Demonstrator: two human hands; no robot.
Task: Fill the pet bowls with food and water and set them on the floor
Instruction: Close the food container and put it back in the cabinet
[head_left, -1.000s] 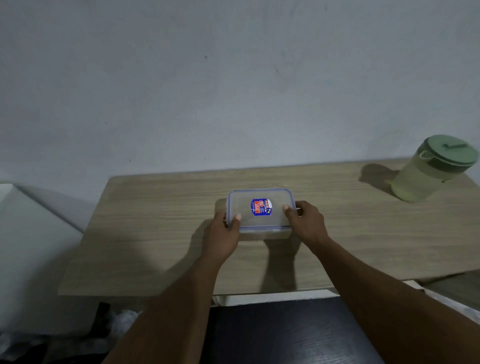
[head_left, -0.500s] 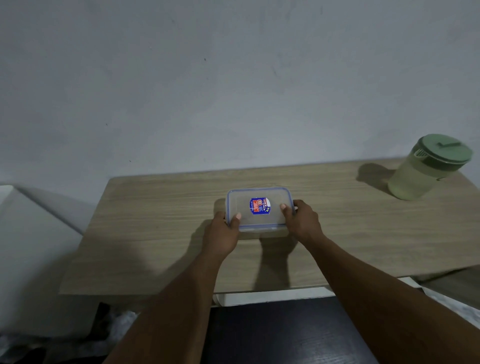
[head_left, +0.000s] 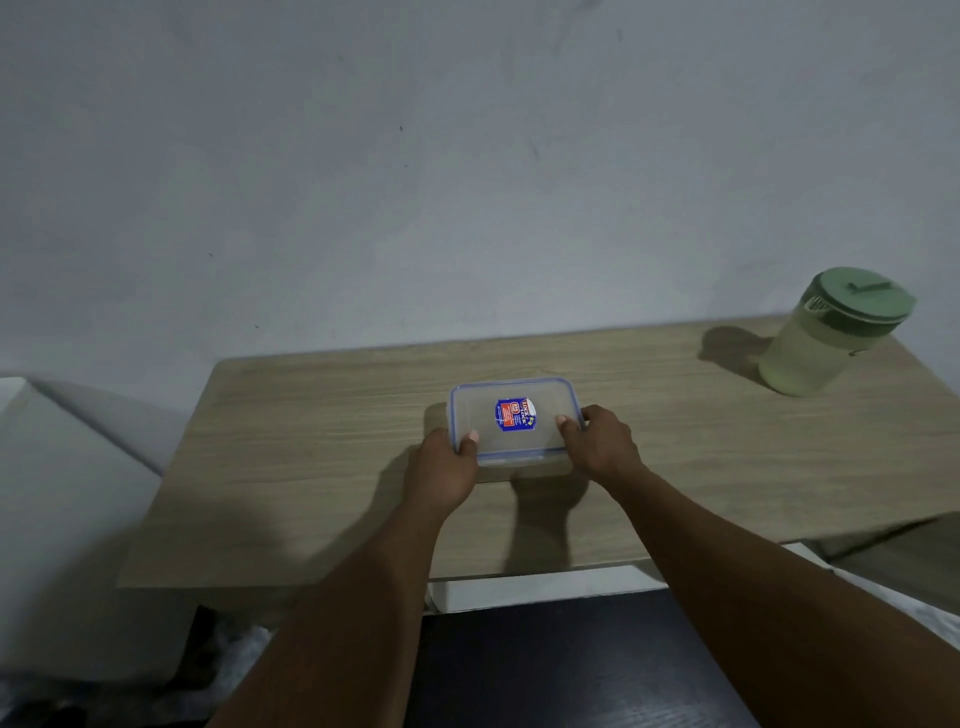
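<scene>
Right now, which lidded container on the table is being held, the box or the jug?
The clear rectangular box with the blue-rimmed lid: the left hand and right hand grip its two ends. The green-lidded jug stands untouched at the table's far right.

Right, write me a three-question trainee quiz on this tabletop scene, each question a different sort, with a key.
1. True or false: the lid of the clear container is off.
2. Multiple choice: where does the green-lidded jug stand on the wooden table?
A. at the far right
B. at the near left
C. between the hands
3. Short answer: which hands touch the container?

Key
1. False; the blue-rimmed lid with its sticker sits on top.
2. A
3. Both: the left hand holds its left side and the right hand its right side, thumbs on the lid.
</scene>
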